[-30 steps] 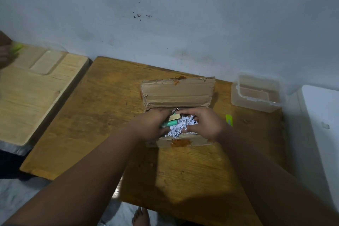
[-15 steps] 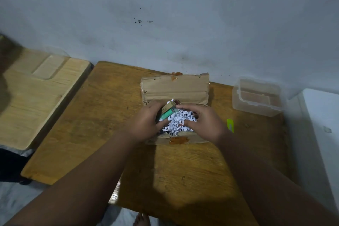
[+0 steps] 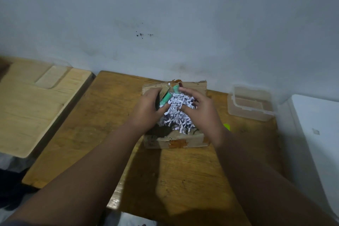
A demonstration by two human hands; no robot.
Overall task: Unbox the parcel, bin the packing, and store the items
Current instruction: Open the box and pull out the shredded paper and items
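Now, far left: wooden board (image 3: 36,108) beside counter (image 3: 110,134). Mid-counter: open cardboard box (image 3: 176,139). Your left hand (image 3: 146,112) and right hand (image 3: 203,113) both clutch shredded paper (image 3: 176,113) above box, green tube (image 3: 166,99) caught against left fingers. Rightward: clear container (image 3: 249,104), white tub (image 3: 317,134).

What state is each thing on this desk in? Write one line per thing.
Cardboard box: open, back flap raised.
Shredded paper: bunched, gripped between both hands over the box.
Green tube: tilted, caught in the bundle against the left hand.
Right hand: fingers dug into the paper.
Clear plastic container: lidless, looks empty.
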